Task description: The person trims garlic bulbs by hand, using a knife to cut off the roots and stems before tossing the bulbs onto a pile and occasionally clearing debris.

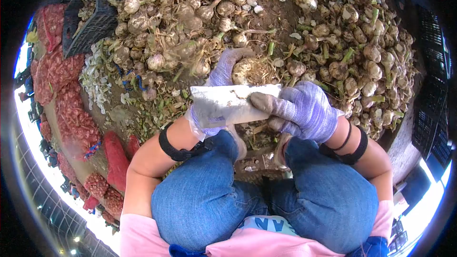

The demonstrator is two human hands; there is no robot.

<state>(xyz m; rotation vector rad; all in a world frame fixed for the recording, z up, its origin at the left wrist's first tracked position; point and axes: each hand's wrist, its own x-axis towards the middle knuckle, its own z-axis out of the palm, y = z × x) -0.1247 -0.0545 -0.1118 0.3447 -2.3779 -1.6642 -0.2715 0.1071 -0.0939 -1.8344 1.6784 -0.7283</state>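
Observation:
My left hand (225,70), in a purple-grey knit glove, curls its upper fingers around the left side of a dirt-covered garlic bulb (251,71) with dry roots showing. A flat, silvery-white sheet-like piece (228,106) lies across the front of that hand and hides its palm. What this piece is, I cannot make out. My right hand (307,109), gloved alike with soil-stained fingertips, is closed at the right end of the piece, thumb on its face. Whether a tool sits under those fingers is hidden.
Heaps of garlic bulbs lie ahead on the left (166,33) and right (362,62). Black plastic crates (97,26) stand at the left, more at the right edge. Red mesh sacks (71,109) line the left side. Peelings and cut stems litter the soil around my feet.

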